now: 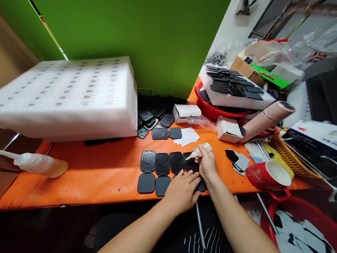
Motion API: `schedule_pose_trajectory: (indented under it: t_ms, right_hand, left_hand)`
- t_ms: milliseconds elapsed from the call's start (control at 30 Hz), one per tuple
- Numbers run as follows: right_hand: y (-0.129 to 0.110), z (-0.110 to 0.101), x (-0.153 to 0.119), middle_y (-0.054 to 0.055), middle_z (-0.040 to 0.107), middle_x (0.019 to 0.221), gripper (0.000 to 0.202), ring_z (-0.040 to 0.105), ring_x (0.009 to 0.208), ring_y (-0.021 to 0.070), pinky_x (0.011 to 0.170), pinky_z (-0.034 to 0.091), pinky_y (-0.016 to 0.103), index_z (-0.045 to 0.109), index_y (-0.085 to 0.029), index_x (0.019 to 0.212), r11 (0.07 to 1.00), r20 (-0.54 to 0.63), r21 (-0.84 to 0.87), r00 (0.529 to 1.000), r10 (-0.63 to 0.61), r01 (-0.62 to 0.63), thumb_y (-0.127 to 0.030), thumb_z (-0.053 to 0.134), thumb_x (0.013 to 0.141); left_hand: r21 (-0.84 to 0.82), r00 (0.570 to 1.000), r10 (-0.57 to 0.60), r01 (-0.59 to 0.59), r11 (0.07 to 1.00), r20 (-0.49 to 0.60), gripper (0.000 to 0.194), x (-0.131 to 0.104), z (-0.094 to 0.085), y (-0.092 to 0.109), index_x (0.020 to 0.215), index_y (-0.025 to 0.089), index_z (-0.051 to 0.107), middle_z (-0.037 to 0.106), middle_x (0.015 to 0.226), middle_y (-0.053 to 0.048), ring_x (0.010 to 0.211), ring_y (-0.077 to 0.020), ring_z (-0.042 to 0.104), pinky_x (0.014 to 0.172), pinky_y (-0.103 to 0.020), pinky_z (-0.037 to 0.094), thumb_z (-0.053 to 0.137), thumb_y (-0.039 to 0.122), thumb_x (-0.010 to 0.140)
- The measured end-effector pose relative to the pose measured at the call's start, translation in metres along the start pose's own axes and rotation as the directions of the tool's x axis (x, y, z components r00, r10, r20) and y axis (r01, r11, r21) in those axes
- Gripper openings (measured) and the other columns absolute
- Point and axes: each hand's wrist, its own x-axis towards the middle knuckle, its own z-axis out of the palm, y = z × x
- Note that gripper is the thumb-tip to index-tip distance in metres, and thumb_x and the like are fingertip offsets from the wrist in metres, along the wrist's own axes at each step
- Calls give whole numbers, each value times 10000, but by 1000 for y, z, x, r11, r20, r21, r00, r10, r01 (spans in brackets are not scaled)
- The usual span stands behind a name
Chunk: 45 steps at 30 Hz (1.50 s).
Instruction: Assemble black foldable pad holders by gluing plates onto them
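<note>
Several black hinged plates lie in a row along the front edge of the orange table, among them a left one (148, 161) and a middle one (162, 163). My right hand (207, 164) is wrapped round a small white bottle (203, 148), its nozzle pointing left over the rightmost plate (190, 164). My left hand (183, 191) lies flat with fingers spread over the lower parts of the right-hand plates, partly hiding them. Behind the row sits another hinged plate (160, 133) beside white paper sheets (187, 136).
White foam blocks (96, 109) fill the back left, with a squeeze bottle (43, 165) in front. At right are a red basin (202, 107), a pink flask (268, 119), a red mug (258, 177), a yellow basket (292, 159) and grey pads (241, 162).
</note>
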Motion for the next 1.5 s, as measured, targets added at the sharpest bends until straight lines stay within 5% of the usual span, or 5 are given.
schedule_pose_trajectory:
  t_ms: [267,700,833,1033,1500]
  right_hand:
    - [-10,-7,5,-18,621,576,266,446,366,55,318,361,156,500,-189,685,958,18,206,979,201,-201,-405,655,690]
    - [-43,-43,43,46,630,695,206,540,484,76,396,496,149,577,-155,765,752,142,467,879,455,-465,-195,401,863]
    - [-43,-42,68,-10,571,574,225,450,368,48,326,452,119,545,-168,736,713,93,512,856,509,-479,-160,374,882]
    - [-42,-45,91,23,621,623,293,616,505,78,421,516,112,539,-141,864,681,32,550,827,561,-483,-182,261,947]
    - [-39,-50,84,51,651,673,233,665,608,120,476,538,164,537,-142,858,774,-6,450,865,502,-446,-184,318,928]
  left_hand:
    - [-20,1000,21,-21,1000,14,447,0,-3,-1,1293,215,464,505,1351,-13,1275,-209,404,1094,-434,252,408,400,890]
    - [39,996,74,-76,996,57,419,2,-4,0,1324,250,420,456,1390,24,1308,-209,351,1081,-450,256,326,346,927]
    - [60,995,72,-76,995,63,421,2,-6,1,1321,246,427,470,1380,6,1299,-210,365,1074,-451,264,325,353,927]
    - [40,995,75,-78,996,70,422,2,-6,0,1325,247,420,463,1385,15,1301,-219,362,1075,-456,256,328,351,926]
    - [29,995,72,-74,997,70,420,2,-7,1,1318,238,430,458,1389,13,1299,-230,364,1073,-469,255,337,349,924]
